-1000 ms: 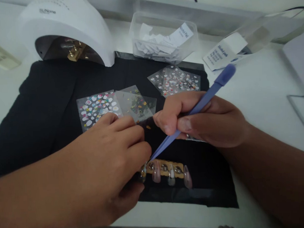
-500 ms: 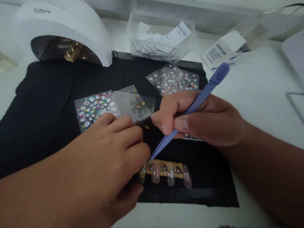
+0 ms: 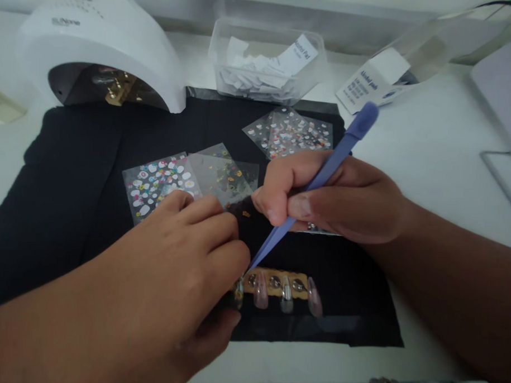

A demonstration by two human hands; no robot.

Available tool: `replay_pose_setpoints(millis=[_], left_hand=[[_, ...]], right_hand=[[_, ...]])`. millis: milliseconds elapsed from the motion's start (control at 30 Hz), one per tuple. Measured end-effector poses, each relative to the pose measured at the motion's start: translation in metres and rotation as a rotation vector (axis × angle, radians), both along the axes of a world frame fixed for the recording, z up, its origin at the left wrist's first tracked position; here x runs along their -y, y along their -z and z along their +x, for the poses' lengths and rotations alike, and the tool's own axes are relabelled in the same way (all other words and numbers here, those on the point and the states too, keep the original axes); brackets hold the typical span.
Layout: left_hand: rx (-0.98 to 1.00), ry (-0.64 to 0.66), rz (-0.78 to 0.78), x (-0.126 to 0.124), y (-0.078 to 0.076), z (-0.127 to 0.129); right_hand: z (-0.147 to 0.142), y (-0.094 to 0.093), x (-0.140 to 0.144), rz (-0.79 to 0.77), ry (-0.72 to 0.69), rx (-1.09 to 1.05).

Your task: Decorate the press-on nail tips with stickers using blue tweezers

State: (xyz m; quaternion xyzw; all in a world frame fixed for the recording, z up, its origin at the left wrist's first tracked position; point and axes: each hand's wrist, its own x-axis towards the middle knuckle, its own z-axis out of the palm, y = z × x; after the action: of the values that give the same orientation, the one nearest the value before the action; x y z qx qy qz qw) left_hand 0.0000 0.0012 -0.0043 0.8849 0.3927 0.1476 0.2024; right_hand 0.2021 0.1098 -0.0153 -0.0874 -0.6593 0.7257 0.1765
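Observation:
My right hand point(image 3: 335, 197) is closed around purple tweezers point(image 3: 298, 207), held like a pen. Their points come down at the left end of a gold nail tip stand point(image 3: 299, 284). There, a clear false nail with yellowish marks point(image 3: 239, 295) sits beside the curled fingers of my left hand point(image 3: 191, 261). That hand grips the left end of the stand, though its fingertips are largely hidden. Farther right along the stand are a pinkish nail point(image 3: 261, 292), a clear nail with a silvery streak point(image 3: 286, 296) and another pinkish nail point(image 3: 314, 297).
Nail sticker sheets point(image 3: 158, 183) and patterned sheets point(image 3: 301, 131) lie on the black cloth point(image 3: 86, 136). Behind stand a white nail lamp point(image 3: 150, 44) with a gold stand point(image 3: 118, 91) inside, a clear tub point(image 3: 252, 88) of white pads and an alcohol pad box point(image 3: 363, 90).
The view has shifted very slightly. Both hands and the tweezers keep almost the same position at the left end of the stand.

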Motion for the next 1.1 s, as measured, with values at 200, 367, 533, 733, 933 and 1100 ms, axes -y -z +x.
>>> replay_pose_setpoints(millis=[200, 367, 533, 733, 933, 1100], left_hand=[[-0.001, -0.004, -0.022, -0.0005, -0.0012, -0.0010], [0.039, 0.017, -0.025, -0.0007, -0.0027, -0.0039], [0.081, 0.068, -0.049, -0.0005, -0.0035, -0.0059], [0.079, 0.113, -0.019, -0.0019, -0.0021, -0.0073], [0.078, 0.151, 0.021, -0.0008, -0.0003, -0.0069], [0.083, 0.156, 0.079, 0.0002, -0.0002, -0.0047]], right_hand=[[0.0018, -0.0011, 0.0004, 0.028, -0.024, -0.009], [-0.0001, -0.0016, 0.0006, 0.006, -0.024, -0.026], [-0.0009, -0.0017, 0.0000, 0.020, -0.024, -0.035], [-0.0016, -0.0016, 0.0000, -0.004, -0.042, -0.053], [-0.0009, -0.0034, 0.0002, -0.013, -0.051, -0.032], [-0.0017, -0.0058, 0.0025, -0.038, -0.012, -0.032]])
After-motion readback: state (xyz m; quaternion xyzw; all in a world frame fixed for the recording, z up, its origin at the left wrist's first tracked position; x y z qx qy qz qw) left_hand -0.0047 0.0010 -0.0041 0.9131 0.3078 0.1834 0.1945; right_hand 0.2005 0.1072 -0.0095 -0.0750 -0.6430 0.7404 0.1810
